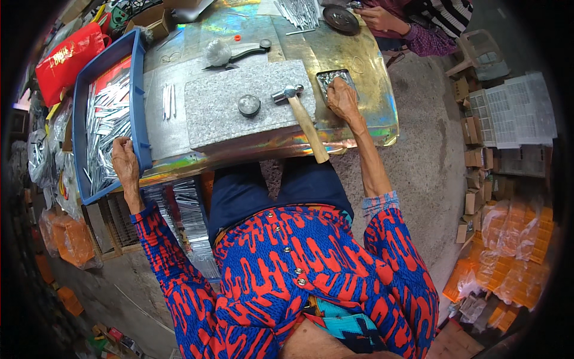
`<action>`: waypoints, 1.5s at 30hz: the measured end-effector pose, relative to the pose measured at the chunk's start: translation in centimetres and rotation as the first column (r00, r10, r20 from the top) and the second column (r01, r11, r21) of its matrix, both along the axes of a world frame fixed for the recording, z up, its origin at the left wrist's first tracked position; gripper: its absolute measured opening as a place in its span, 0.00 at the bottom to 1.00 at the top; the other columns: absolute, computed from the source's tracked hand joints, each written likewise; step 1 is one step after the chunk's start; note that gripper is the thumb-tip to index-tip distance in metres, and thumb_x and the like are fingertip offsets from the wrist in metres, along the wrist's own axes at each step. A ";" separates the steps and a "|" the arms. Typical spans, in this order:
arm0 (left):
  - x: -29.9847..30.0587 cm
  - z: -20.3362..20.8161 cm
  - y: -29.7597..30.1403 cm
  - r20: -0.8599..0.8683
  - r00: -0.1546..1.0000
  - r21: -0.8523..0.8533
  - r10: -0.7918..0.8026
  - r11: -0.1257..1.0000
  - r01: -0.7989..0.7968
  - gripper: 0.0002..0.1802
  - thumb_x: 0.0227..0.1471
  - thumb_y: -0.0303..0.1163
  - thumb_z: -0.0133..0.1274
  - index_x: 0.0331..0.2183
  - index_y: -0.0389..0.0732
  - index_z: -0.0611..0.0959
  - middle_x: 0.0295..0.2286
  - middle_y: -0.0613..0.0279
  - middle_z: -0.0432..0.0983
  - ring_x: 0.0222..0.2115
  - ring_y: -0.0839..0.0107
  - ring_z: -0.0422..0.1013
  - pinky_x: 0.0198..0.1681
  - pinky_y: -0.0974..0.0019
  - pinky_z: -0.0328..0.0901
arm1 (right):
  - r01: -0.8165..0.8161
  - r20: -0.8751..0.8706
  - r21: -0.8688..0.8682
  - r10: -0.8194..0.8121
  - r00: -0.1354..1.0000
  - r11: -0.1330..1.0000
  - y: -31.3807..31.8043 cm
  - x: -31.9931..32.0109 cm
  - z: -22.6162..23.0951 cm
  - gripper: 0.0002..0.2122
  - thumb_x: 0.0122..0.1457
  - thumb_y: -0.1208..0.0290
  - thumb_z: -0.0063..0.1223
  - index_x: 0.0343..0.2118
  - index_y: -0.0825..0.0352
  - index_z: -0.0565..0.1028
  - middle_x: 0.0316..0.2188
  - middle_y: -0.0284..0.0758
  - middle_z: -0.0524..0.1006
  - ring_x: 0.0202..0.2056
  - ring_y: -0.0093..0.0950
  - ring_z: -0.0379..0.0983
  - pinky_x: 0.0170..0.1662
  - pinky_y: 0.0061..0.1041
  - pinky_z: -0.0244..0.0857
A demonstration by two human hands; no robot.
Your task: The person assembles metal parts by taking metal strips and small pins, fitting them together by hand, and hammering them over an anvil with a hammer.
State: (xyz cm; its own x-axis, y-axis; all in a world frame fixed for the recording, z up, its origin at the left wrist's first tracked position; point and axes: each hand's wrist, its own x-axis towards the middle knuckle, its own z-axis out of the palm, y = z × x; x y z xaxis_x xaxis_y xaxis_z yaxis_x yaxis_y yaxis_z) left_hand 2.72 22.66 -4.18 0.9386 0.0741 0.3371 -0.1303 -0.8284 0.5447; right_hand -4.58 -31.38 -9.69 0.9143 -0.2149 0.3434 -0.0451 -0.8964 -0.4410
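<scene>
Shiny, rainbow-tinted covering spreads over the worktable [378, 116], with a speckled slab [221, 96] at its centre bearing a round tin [249, 106]. Rightward, a hammer [304, 121] lies between tin and small tray [323, 91], its handle jutting past the near edge. Fingers bunched, the right hand [344, 100] dips into that tray of metal bits — whether it pinches any, I cannot tell. At left, the left hand [125, 163] curls by the metal strips [107, 122] in the blue bin [139, 90], its grip unclear. A co-worker's hand [382, 20] shows far right.

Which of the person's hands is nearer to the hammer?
Right. The right hand is over the small tray, just right of the hammer; the left hand is at the blue bin, much farther left.
</scene>
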 end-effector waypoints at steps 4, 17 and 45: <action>-0.6 -0.3 1.0 -0.077 0.996 0.001 -0.049 0.999 0.050 0.08 0.48 0.25 0.44 0.32 0.32 0.73 0.25 0.55 0.68 0.26 0.69 0.66 0.30 0.65 0.63 | 0.025 -0.020 0.123 -0.022 1.000 0.992 0.6 -0.3 1.2 0.08 0.51 0.70 0.43 0.24 0.72 0.65 0.18 0.45 0.68 0.22 0.40 0.67 0.29 0.37 0.61; -1.6 6.4 -2.6 0.245 0.962 -0.324 0.122 0.945 -0.037 0.03 0.50 0.24 0.47 0.29 0.35 0.74 0.21 0.64 0.71 0.19 0.81 0.67 0.20 0.79 0.64 | -0.009 -0.009 0.865 0.034 0.999 0.502 0.1 -1.6 3.2 0.06 0.51 0.74 0.49 0.25 0.72 0.69 0.16 0.30 0.68 0.15 0.16 0.61 0.18 0.15 0.56; -8.7 7.4 -22.8 0.114 0.832 -0.991 -0.543 -0.120 0.058 0.09 0.52 0.30 0.47 0.34 0.35 0.69 0.28 0.49 0.73 0.23 0.69 0.73 0.25 0.73 0.70 | -0.323 0.296 0.940 0.207 0.932 0.109 16.8 -4.6 13.6 0.06 0.56 0.74 0.47 0.30 0.72 0.67 0.24 0.33 0.70 0.20 0.16 0.64 0.23 0.14 0.61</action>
